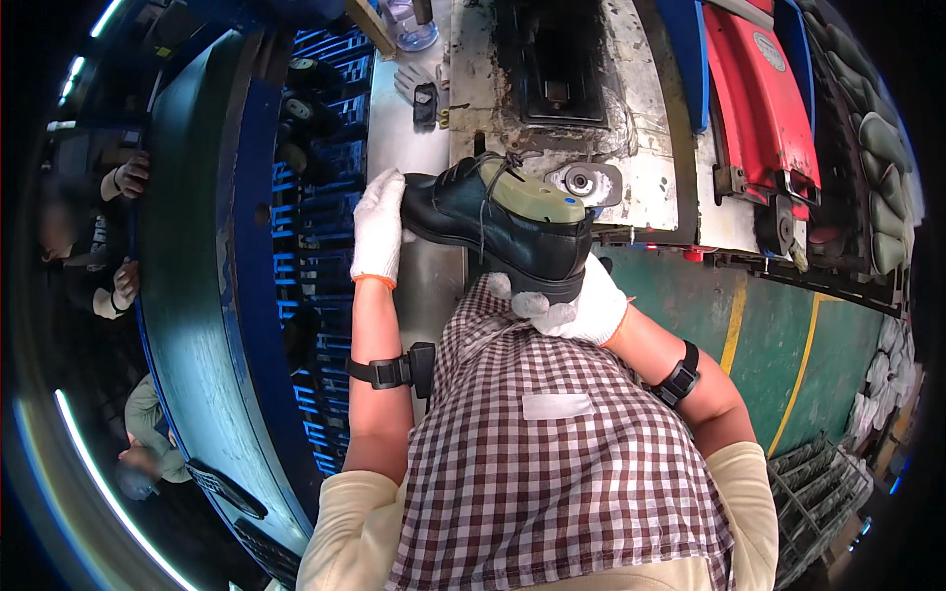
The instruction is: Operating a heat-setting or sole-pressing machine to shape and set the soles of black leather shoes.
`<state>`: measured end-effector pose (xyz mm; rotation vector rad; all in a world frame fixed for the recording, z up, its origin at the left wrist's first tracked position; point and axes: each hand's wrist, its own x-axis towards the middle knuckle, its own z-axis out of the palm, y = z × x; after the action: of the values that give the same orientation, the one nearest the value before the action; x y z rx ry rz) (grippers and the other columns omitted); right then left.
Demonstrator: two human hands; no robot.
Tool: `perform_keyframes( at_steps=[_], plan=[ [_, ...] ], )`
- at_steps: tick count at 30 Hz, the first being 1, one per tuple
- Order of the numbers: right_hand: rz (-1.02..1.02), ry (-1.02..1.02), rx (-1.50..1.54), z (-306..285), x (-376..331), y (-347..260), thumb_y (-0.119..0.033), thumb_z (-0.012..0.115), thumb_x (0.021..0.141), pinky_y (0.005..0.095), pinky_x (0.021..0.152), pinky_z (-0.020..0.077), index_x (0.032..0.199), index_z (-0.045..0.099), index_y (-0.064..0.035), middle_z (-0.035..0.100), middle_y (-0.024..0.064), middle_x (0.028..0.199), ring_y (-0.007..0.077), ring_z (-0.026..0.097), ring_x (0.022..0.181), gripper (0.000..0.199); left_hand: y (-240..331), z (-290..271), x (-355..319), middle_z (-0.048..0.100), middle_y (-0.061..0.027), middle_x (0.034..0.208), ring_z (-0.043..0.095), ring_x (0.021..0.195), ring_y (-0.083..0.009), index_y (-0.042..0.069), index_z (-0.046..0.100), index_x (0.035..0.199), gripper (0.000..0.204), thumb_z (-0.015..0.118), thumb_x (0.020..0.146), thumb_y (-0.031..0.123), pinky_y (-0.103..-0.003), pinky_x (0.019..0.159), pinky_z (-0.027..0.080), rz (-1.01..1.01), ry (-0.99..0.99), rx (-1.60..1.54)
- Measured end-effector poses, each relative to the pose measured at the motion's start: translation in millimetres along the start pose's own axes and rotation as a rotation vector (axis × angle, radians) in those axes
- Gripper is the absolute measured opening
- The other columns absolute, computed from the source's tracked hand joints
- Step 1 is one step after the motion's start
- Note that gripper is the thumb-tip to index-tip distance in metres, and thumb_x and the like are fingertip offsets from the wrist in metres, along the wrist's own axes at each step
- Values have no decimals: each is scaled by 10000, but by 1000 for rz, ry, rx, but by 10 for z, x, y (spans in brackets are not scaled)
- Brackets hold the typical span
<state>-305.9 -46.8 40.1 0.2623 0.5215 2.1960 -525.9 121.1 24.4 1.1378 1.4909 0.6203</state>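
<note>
A black leather lace-up shoe is held in front of me with its toe to the left and its heel to the right. A pale green shoe last fills its opening, and the dark laces hang loose over the side. My left hand, in a white glove with an orange cuff, closes on the toe; part of its fingers is hidden behind the shoe. My right hand, gloved alike, grips the heel from below, with greyish fingertips showing under the sole.
A worn machine table with a round metal fitting stands just beyond the shoe. Red machine housing rises at the right. A blue rack of shoes and a long conveyor run along the left, with other people beyond.
</note>
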Motion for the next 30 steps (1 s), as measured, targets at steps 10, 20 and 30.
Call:
perform_keyframes(
  at_steps=[10,20,30],
  plan=[
    [-333,527,-1055,102,229,-38,-546,346,1110,391,1127,476,1573,378,-30,543,146,1505,228,574,1335,694,-102,216,-793,519,-151,1522,533,1379,-316,98,412,1553,659,379,1089,565,-515,1175,423,-218,-530,-1091],
    [-343,548,-1714,-163,437,-267,-454,252,1132,357,1148,406,1500,475,16,617,193,1408,244,559,1342,638,-226,140,-860,659,-184,1305,677,1194,-296,-61,522,1389,549,582,870,108,-455,1093,537,-204,-378,-968],
    [23,757,-1917,209,657,-171,-463,383,1092,380,1131,417,1453,524,24,621,247,1393,316,591,1309,622,-381,-61,-720,644,-197,1341,653,1234,-316,-26,509,1420,597,593,852,136,-482,1089,534,-234,-334,-1099]
  ],
)
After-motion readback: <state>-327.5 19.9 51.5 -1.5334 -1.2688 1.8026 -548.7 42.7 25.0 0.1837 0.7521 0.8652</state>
